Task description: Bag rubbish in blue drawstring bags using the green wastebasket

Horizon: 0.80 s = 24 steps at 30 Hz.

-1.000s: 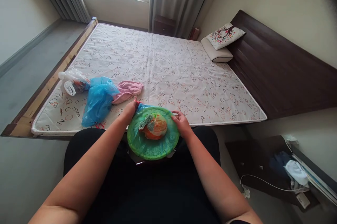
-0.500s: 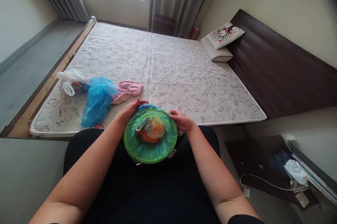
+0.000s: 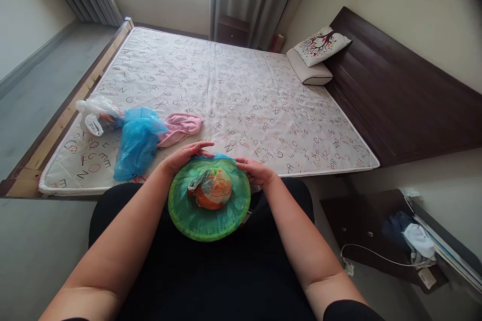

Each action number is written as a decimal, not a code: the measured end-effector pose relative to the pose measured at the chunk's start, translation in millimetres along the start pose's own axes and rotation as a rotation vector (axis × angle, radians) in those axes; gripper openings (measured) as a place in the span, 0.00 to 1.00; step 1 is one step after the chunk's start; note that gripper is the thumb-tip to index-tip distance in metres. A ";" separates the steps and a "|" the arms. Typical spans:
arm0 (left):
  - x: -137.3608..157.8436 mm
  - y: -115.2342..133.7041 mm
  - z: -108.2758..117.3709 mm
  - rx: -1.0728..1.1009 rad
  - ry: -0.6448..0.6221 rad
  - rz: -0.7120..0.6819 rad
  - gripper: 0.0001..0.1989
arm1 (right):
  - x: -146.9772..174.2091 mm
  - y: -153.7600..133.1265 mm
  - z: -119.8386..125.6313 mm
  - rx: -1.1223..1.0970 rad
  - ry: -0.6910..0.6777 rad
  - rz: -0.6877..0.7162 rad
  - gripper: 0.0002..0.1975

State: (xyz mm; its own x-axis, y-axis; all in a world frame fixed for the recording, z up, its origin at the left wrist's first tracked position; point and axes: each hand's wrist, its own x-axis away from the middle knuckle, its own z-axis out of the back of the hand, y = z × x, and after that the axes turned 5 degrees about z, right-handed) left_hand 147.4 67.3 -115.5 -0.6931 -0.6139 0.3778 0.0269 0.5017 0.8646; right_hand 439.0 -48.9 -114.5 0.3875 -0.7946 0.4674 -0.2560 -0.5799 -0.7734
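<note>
A green wastebasket [image 3: 173, 213] with a round rim sits between my legs, lined with a thin blue trash bag [image 3: 211, 224]. Inside lies a crumpled orange and white plastic bag [image 3: 215, 191]. My left hand [image 3: 184, 156] is at the far left of the rim, a red drawstring showing by its fingers; they are rather straight and seem to hold the bag's edge. At the far right of the rim, my right hand [image 3: 256, 171] pinches the edge of the trash bag between thumb and fingers.
On the bare mattress [image 3: 241, 85] lie a blue plastic bag [image 3: 137, 145], a clear bag [image 3: 98, 112] and a pink cloth [image 3: 183, 127]. Pillows [image 3: 320, 49] rest by the dark headboard [image 3: 395, 80]. A nightstand [image 3: 361, 220] with a white cable stands at the right.
The wastebasket has shifted slightly left and toward me. My left fingers have stretched out over the far rim, and my right hand has slid left along it.
</note>
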 end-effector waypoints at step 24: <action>-17.7 -11.9 35.9 -0.591 0.810 -0.138 0.11 | -58.9 -20.7 23.8 0.317 1.142 0.597 0.16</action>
State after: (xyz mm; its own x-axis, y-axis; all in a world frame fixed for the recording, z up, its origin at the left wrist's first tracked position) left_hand 133.4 94.1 -144.4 -0.0260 -0.9826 0.1836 0.4885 0.1478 0.8599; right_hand 442.6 14.2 -136.2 -0.7086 -0.7056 -0.0027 0.1509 -0.1478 -0.9774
